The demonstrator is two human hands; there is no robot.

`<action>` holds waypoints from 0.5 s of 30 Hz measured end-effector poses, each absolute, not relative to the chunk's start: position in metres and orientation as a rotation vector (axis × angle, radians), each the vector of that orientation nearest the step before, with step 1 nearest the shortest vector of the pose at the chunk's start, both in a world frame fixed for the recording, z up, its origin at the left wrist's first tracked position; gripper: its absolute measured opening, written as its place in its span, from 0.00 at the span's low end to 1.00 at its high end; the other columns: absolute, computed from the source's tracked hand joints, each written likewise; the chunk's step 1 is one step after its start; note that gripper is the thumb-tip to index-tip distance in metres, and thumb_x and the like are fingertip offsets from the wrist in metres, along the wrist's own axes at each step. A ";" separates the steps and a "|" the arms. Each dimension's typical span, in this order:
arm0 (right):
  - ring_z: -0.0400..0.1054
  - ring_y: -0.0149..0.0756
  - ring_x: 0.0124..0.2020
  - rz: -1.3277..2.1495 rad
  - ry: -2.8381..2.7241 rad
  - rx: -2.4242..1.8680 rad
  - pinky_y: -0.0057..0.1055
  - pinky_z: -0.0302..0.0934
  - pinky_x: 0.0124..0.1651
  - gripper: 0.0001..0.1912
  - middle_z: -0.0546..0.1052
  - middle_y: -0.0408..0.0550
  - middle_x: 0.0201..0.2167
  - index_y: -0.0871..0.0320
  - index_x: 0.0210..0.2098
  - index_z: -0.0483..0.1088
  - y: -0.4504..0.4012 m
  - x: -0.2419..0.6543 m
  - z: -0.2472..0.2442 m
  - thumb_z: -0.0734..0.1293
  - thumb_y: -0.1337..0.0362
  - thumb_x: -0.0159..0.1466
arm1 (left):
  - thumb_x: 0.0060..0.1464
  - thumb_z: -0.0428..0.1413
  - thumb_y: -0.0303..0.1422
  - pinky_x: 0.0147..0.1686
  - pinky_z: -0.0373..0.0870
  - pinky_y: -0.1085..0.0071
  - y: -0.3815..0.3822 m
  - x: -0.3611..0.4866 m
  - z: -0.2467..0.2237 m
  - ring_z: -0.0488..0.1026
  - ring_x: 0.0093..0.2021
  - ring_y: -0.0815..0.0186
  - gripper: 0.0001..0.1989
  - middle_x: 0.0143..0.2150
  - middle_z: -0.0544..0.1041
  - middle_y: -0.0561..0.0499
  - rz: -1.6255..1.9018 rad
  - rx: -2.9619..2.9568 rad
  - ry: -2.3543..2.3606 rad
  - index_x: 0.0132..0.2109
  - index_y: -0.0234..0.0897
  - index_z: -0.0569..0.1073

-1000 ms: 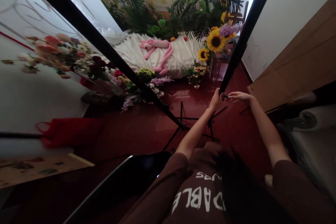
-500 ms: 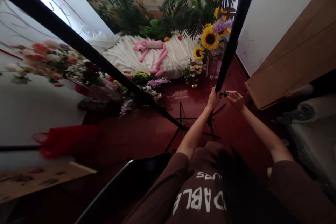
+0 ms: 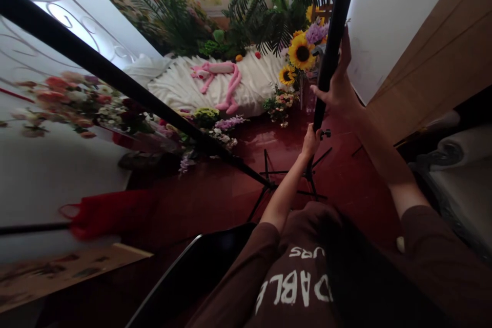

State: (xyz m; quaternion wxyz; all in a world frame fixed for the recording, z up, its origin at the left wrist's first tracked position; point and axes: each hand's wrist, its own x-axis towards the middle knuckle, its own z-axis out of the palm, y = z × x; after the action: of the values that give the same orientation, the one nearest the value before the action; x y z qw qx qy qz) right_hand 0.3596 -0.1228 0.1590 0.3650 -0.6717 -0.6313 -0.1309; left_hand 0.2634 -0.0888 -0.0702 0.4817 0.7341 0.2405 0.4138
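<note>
A black light-stand pole (image 3: 333, 43) slants up on the right, its splayed tripod legs (image 3: 312, 184) standing on the floor. My left hand (image 3: 309, 141) is wrapped round the lower part of this pole. Just right of those fingers, a small black tightening knob (image 3: 326, 134) sticks out from the pole. Higher up, my right hand (image 3: 340, 89) is at the pole with its fingers spread along the right side, while the thumb reaches past the left side. Whether that palm presses on the pole I cannot tell.
A second black pole (image 3: 154, 100) crosses the left side on its own tripod. Beyond lie a pink plush toy (image 3: 223, 68) on white cloth (image 3: 253, 92), sunflowers (image 3: 302, 54) and palm leaves. A red bag (image 3: 111, 210) is at the left, a wooden panel (image 3: 426, 41) at the right.
My right hand has let go of the tightening knob and moved up beside the pole, opening its fingers. My left hand keeps its grip on the pole.
</note>
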 end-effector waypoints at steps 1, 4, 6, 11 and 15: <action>0.65 0.53 0.59 -0.300 -1.585 -1.785 0.49 0.65 0.57 0.45 0.64 0.64 0.59 0.64 0.65 0.39 -0.118 0.360 0.158 0.68 0.52 0.62 | 0.64 0.49 0.43 0.42 0.69 0.67 -0.089 0.263 -0.070 0.73 0.37 0.66 0.15 0.41 0.75 0.45 1.020 1.795 0.580 0.52 0.37 0.65; 0.75 0.46 0.44 -0.239 -1.474 -1.863 0.43 0.70 0.47 0.37 0.74 0.51 0.42 0.62 0.62 0.47 -0.116 0.358 0.145 0.67 0.55 0.62 | 0.62 0.52 0.46 0.41 0.69 0.67 -0.089 0.262 -0.070 0.74 0.36 0.66 0.21 0.41 0.75 0.45 1.045 1.787 0.533 0.55 0.38 0.61; 0.75 0.42 0.38 -0.213 -1.440 -1.861 0.39 0.71 0.42 0.35 0.74 0.47 0.37 0.59 0.61 0.51 -0.120 0.354 0.129 0.68 0.56 0.60 | 0.59 0.55 0.48 0.40 0.70 0.68 -0.089 0.262 -0.070 0.73 0.34 0.68 0.26 0.41 0.75 0.47 1.055 1.772 0.492 0.57 0.40 0.57; 0.75 0.45 0.36 -0.159 -1.356 -1.966 0.40 0.71 0.40 0.33 0.76 0.51 0.36 0.60 0.61 0.54 -0.128 0.342 0.075 0.66 0.56 0.61 | 0.58 0.56 0.49 0.42 0.72 0.64 -0.088 0.263 -0.072 0.75 0.37 0.66 0.30 0.44 0.74 0.45 1.074 1.769 0.434 0.59 0.40 0.54; 0.76 0.51 0.38 -0.092 -1.310 -2.055 0.45 0.71 0.42 0.34 0.78 0.59 0.40 0.62 0.61 0.55 -0.133 0.337 0.034 0.66 0.50 0.62 | 0.60 0.52 0.49 0.48 0.71 0.61 -0.085 0.264 -0.079 0.75 0.46 0.61 0.31 0.50 0.73 0.38 1.074 1.779 0.418 0.61 0.36 0.52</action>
State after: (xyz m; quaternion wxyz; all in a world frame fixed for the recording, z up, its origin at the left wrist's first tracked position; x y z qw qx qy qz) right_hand 0.3367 -0.1326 0.0339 0.3443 -0.7911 -0.5044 -0.0353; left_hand 0.2644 -0.0847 -0.0791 0.4890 0.7321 0.1721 0.4420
